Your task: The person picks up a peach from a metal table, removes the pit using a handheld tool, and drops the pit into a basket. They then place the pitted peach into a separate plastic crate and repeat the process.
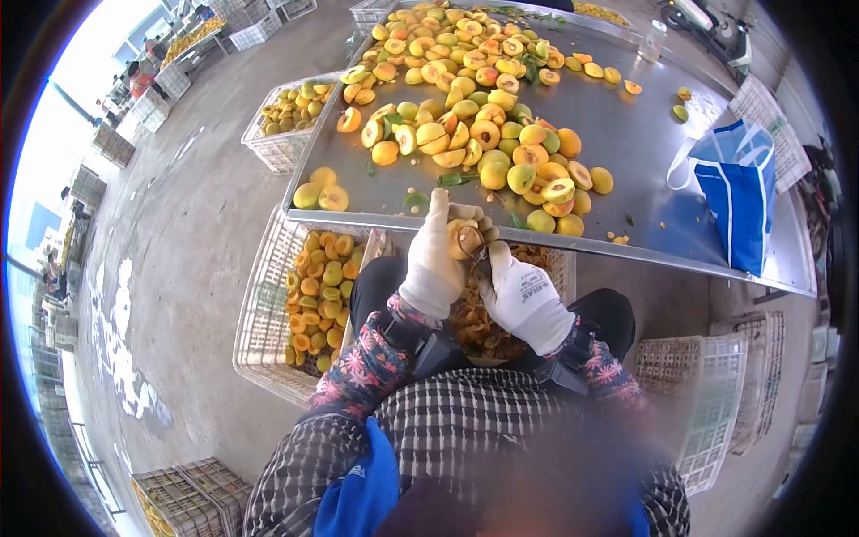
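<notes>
My left hand (pixel 432 259), in a white glove, is closed round a yellow peach half (pixel 463 238) with its brownish centre facing up. My right hand (pixel 528 300), gloved too, has its fingers curled in against the fruit's right side. A thin dark curved edge shows at the peach between the hands; I cannot tell what the right fingers grip. Both hands are just in front of the metal table's (pixel 626 201) near edge. Under them sits a container of brownish pits and scraps (pixel 479 322). Whole and halved peaches (pixel 483 134) are heaped on the table.
To the left, a white crate (pixel 255 313) holds cut peach halves (pixel 318 295). Another fruit-filled crate (pixel 277 152) stands beside the table. A blue bag (pixel 738 201) and a clear bottle (pixel 652 42) are on the table. Crates (pixel 693 376) stand on the floor at right.
</notes>
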Demonstrator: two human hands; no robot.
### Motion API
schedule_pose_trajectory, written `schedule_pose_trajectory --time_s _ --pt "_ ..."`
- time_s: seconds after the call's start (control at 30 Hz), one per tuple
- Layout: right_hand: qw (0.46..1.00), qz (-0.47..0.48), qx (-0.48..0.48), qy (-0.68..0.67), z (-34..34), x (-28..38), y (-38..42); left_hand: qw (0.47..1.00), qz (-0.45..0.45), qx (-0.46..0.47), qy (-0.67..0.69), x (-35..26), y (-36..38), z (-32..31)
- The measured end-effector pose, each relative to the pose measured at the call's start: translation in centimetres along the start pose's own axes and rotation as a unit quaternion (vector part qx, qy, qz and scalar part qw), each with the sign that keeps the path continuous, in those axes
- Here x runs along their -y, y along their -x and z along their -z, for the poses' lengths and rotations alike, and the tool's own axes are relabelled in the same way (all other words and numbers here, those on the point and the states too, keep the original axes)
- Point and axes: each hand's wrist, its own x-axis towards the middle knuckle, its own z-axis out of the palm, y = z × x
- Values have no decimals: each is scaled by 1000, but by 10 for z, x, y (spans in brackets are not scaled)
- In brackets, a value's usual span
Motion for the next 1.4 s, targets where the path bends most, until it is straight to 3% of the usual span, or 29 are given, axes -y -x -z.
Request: schedule_pose_trajectory --time_s 0.1,0.2,0.3,0.43,0.53,0.67,0.73,0.83,0.87,0.9,0.93,0.97,1.07,1.2,1.33,1.4 --pt "999 2 5 -53 -5 -1 4 999 -23 -42 20 9 -1 -2" --pt "991 32 -9 -127 -5 -9 2 998 -56 -15 -17 10 4 1" --pt "996 22 79 -24 14 -8 0 995 -73 33 -62 11 3 8" --pt "989 106 93 35 14 -32 -5 992 82 87 43 -2 -2 19" --pt "993 83 87 -12 7 -27 -4 994 86 67 21 2 -9 30" --pt "986 33 71 -145 -9 -18 5 995 -3 -32 -91 10 -6 20" --pt "978 8 107 -181 -6 -15 6 990 -51 -6 -128 17 -4 21" --pt "966 69 95 -231 -6 -26 8 974 -104 25 -198 16 1 19" --pt "895 -70 205 -390 8 -13 3 963 -138 62 -224 16 -1 21" --pt "786 -239 261 -506 22 -1 -1 958 -157 89 -222 15 -2 20" --pt "723 -277 272 -571 27 1 1 953 -174 116 -218 15 -1 18" --pt "690 -281 270 -611 26 -2 2 944 -199 147 -219 14 -2 15" --pt "568 -281 282 -720 20 -16 8 944 -141 207 -214 9 -10 17" --pt "434 -261 275 -817 9 -26 16 971 -68 183 -138 15 -11 13" --pt "353 -247 267 -862 -4 -36 28 993 67 101 9 25 -5 2" --pt "369 -235 265 -859 -4 -37 33 987 84 123 61 28 -6 2"
